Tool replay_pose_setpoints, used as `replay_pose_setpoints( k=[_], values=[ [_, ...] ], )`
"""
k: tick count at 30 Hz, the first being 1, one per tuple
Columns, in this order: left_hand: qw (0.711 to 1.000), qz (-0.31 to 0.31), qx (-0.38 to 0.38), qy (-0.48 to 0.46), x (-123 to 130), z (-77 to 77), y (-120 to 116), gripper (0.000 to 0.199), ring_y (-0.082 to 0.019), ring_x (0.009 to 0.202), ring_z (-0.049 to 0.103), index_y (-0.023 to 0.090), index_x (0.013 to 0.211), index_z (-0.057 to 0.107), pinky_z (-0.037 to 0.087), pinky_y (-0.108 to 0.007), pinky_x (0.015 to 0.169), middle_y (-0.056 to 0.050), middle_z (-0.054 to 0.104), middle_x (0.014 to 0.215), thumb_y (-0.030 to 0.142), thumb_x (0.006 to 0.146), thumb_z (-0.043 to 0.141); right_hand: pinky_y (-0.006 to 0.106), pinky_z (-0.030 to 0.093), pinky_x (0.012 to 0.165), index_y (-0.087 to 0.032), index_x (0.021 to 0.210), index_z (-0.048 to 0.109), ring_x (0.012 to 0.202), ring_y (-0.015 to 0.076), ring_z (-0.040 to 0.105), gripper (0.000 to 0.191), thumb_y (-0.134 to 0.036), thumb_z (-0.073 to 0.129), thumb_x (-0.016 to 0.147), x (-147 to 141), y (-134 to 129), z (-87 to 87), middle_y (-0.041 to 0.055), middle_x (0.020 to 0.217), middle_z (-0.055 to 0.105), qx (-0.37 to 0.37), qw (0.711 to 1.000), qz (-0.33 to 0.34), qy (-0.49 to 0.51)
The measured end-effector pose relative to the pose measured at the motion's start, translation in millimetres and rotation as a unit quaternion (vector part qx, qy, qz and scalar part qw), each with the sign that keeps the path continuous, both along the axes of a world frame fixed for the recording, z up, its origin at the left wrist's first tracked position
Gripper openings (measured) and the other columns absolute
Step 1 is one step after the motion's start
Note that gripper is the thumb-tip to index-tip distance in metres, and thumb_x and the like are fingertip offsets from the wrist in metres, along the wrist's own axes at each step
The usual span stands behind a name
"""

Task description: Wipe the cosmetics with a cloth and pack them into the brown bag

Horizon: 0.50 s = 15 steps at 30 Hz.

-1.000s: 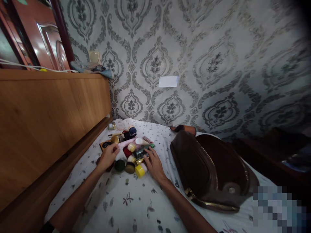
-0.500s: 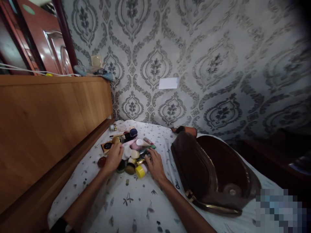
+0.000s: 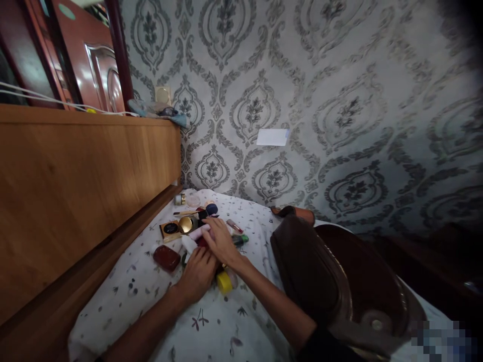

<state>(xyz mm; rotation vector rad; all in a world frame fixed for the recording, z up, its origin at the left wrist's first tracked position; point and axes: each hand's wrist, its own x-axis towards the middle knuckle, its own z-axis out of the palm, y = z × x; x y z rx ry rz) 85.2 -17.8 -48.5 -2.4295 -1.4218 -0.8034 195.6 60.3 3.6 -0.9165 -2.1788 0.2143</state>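
Observation:
My left hand lies palm down over the near part of a pile of cosmetics, its fingers stretched forward and touching a white item. Just ahead, my right hand reaches over the pile with its fingers apart, at the end of a pink tube. What lies under both palms is hidden. Left of my hands are a dark red bottle, a gold round lid and a black-and-gold compact. A yellow-capped container sits below my right wrist, and a green-capped bottle pokes out to its right.
A brown handbag lies open on the right of the patterned sheet. Wooden boarding closes off the left side. Ahead stands the patterned wall. A small jar and a dark blue lid are at the back.
My left hand has moved right and nearer to me, uncovering the gold lid and the red bottle. My right hand has shifted left and farther over the pile. The camera view has turned slightly.

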Motion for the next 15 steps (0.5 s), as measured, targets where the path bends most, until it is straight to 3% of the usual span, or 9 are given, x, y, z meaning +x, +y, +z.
replay_pose_setpoints(
  k=[2,6,10,15],
  values=[
    [1.000,-0.016,0.012,0.003,2,-4.0,0,0.029,-0.028,0.108,0.060,0.018,0.117,0.054,0.045,-0.047,0.097,-0.011,0.067,0.111,0.009,0.091,0.043,0.041,0.039,0.102,-0.019,0.122,0.059,0.114,0.0250,0.054,0.031,-0.029,0.049,0.094,-25,14,7.5,0.0114,0.120,0.063,-0.030,0.998,0.020,-0.060],
    [0.999,-0.030,0.017,0.008,0,-7.9,2,0.030,-0.028,0.109,0.062,0.015,0.119,0.051,0.047,-0.047,0.095,-0.013,0.067,0.112,0.009,0.091,0.043,0.041,0.042,0.098,-0.015,0.123,0.058,0.108,0.0248,0.057,0.037,-0.027,0.061,0.088,-58,33,2.3,0.0125,0.117,0.063,-0.047,0.995,0.036,-0.085],
    [0.999,-0.039,0.002,-0.001,-1,-8.2,4,0.027,-0.027,0.108,0.062,0.016,0.117,0.051,0.049,-0.044,0.092,-0.012,0.067,0.113,0.009,0.092,0.044,0.040,0.042,0.099,-0.013,0.117,0.063,0.112,0.0257,0.056,0.035,-0.028,0.066,0.086,-61,35,-1.0,0.0136,0.116,0.064,-0.049,0.993,0.065,-0.087],
    [0.999,-0.039,-0.004,-0.008,0,-6.9,4,0.018,-0.027,0.103,0.062,0.018,0.108,0.052,0.049,-0.043,0.089,-0.009,0.067,0.106,0.011,0.092,0.045,0.024,0.048,0.083,-0.023,0.104,0.070,0.092,0.0150,0.065,0.017,-0.025,0.062,0.089,-58,29,6.3,-0.0005,0.099,0.072,-0.053,0.981,0.148,-0.112]
  ],
)
